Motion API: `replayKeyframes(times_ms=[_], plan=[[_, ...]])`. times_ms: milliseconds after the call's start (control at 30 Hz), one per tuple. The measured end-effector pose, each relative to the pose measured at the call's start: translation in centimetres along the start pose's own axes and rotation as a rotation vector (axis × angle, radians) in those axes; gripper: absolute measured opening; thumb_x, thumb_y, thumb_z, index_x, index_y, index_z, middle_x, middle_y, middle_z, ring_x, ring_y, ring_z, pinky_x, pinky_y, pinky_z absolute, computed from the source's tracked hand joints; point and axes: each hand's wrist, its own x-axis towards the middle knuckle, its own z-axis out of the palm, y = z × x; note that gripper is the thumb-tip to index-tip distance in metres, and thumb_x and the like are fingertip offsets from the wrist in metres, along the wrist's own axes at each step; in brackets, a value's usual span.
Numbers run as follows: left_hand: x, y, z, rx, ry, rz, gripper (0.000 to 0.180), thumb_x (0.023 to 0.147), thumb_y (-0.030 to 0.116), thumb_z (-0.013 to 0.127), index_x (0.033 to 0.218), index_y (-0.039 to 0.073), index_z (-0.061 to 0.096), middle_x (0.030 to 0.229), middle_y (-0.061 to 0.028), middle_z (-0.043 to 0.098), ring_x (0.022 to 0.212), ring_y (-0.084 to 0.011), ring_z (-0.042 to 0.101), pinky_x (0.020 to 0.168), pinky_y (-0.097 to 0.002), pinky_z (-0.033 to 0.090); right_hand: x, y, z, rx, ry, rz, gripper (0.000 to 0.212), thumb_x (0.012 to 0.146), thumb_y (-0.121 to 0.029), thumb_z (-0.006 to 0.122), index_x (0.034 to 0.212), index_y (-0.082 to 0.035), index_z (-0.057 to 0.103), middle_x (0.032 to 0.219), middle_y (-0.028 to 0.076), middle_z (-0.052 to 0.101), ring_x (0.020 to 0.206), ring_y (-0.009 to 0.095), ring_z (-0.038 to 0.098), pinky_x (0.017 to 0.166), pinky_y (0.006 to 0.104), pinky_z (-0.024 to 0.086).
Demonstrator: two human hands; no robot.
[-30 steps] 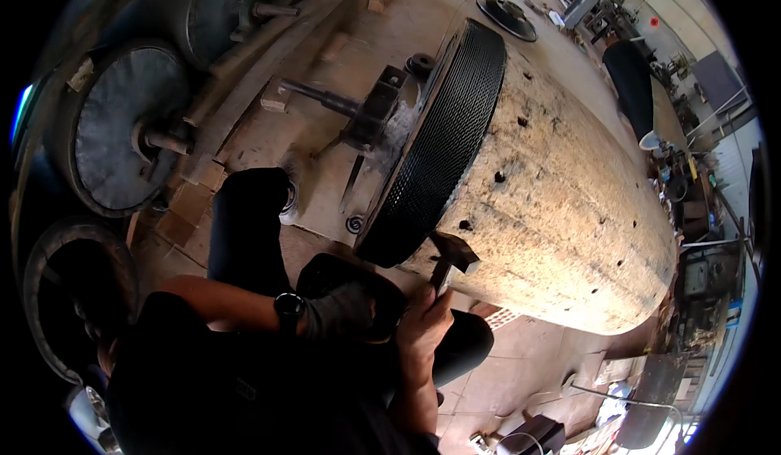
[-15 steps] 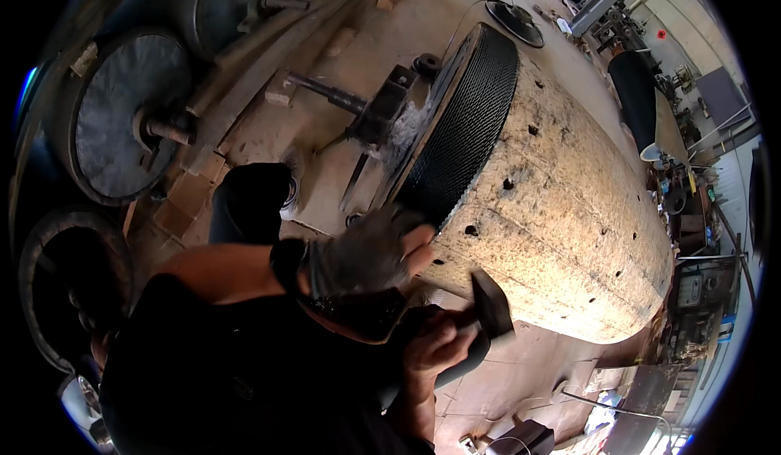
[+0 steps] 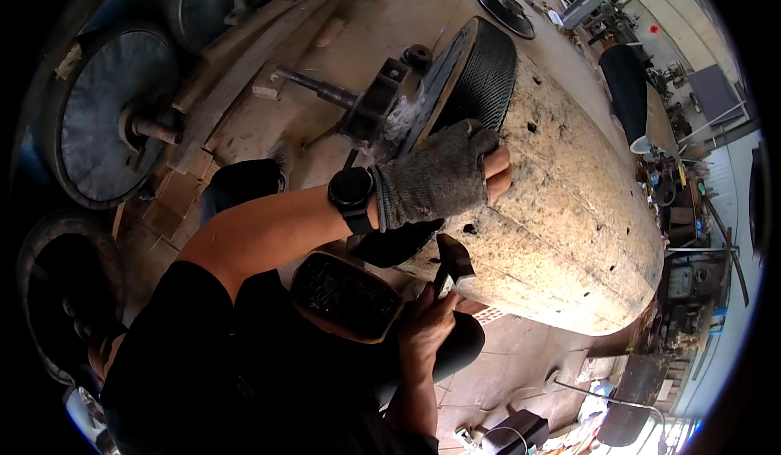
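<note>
A large pale, roughly barrel-shaped drum (image 3: 561, 186) with dark holes and stains lies on its side before me. Round its near end runs a black, woven-looking band (image 3: 486, 80). My left hand (image 3: 455, 170), in a grey fingerless glove, is pressed to the drum where the band meets the pale surface. Its fingers are curled closed, and whatever they may pinch is hidden. Lower down, my right hand (image 3: 427, 329) grips a hammer (image 3: 455, 261) by its handle, head up, in front of the drum's lower side. A watch (image 3: 351, 199) is on my left wrist.
A metal shaft (image 3: 317, 89) sticks out from the drum's end. At the left stand other metal-ended drums (image 3: 118, 117) and long timbers (image 3: 236, 89). Near my knees sits a dark, rounded box-like thing (image 3: 346, 295). A black reel (image 3: 506, 15) lies beyond.
My left hand has moved up and right along the band's edge. The hammer has shifted up and left, its head now upright. The view has shifted slightly.
</note>
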Motion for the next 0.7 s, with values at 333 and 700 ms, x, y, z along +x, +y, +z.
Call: replayKeyframes(times_ms=[333, 700], plan=[[0.5, 0.1, -0.8, -0.001, 0.111, -0.038, 0.018, 0.077, 0.009, 0.064, 0.077, 0.012, 0.047, 0.08, -0.0026, 0.044, 0.074, -0.0207, 0.053, 0.075, -0.0369, 0.045, 0.1, -0.7, -0.1, -0.06, -0.023, 0.081, 0.018, 0.098, -0.013, 0.054, 0.092, 0.004, 0.055, 0.063, 0.016, 0.058, 0.052, 0.033, 0.058, 0.05, 0.0411, 0.047], [1.0, -0.4, -0.3, -0.2, 0.186, -0.129, 0.025, 0.08, 0.006, 0.061, 0.074, 0.013, 0.038, 0.074, -0.0028, 0.037, 0.068, -0.0224, 0.047, 0.07, -0.0378, 0.041, 0.3, 0.0, 1.0, 0.069, 0.018, 0.109, 0.017, 0.098, -0.013, 0.056, 0.092, 0.002, 0.049, 0.063, 0.027, 0.057, 0.056, 0.046, 0.059, 0.047, 0.0461, 0.044]])
